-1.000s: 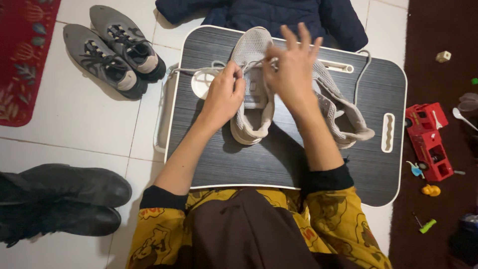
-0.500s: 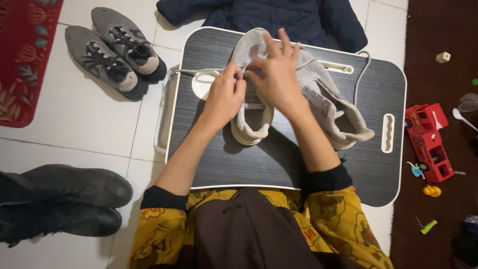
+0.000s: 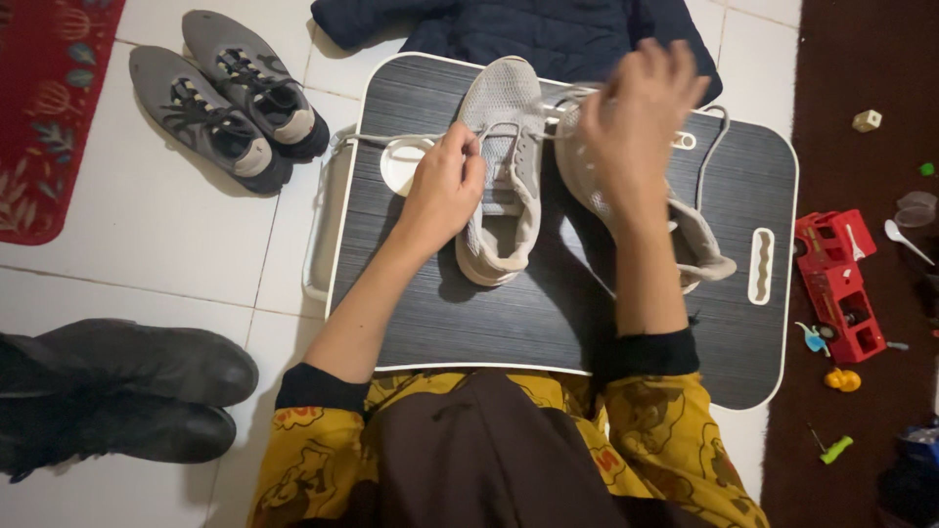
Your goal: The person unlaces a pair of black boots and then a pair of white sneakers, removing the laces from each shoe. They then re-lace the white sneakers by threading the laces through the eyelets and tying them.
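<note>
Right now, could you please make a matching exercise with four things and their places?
1. light grey mesh sneaker
2. red toy truck
3. black leather boots
4. dark grey sneaker pair

a. brown rug, right
b. white tiles, upper left
c. black lap tray, under the left hand
d. white tiles, lower left

Pairs: 1-c, 2-a, 3-d, 4-b

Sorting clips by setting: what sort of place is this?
Probably a room in a home: a white tiled floor, a red toy truck on a dark rug, and grey sneakers near a lap desk.
</note>
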